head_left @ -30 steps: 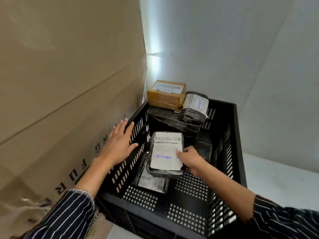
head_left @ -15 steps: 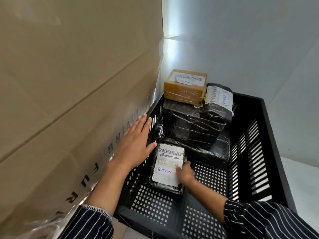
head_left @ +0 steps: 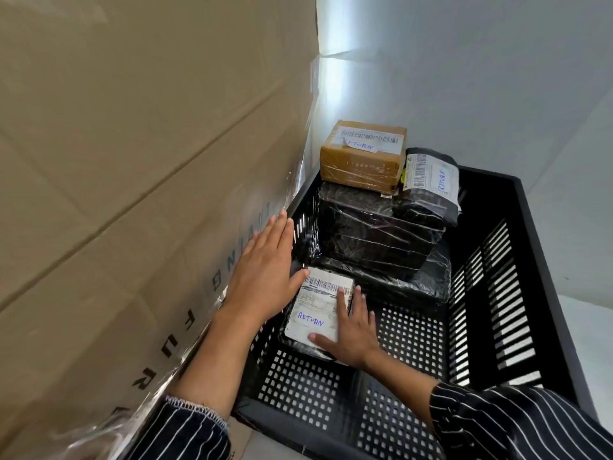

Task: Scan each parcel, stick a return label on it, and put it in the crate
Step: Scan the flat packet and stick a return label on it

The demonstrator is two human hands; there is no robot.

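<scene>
Right hand (head_left: 351, 330) lay flat, fingers straight, thumb spread, gripping nothing, pressing on the small black-wrapped parcel with a white RETURN label (head_left: 311, 313). Parcel sat on the floor of the black slatted plastic crate (head_left: 497, 293), against its left wall. Left hand (head_left: 265, 270) flat, straight-fingered, holding nothing, over that wall's rim. Parcels counted: five, including the stack of four other parcels (head_left: 374, 234) in the far-left corner. RETURN labels legible: three. Parcel's near-right edge hidden under the right hand.

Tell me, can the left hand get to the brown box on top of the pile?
Probably yes. The left hand is open and holds nothing. The brown box sits uncovered on the black parcels further back, and nothing lies between them.
</scene>
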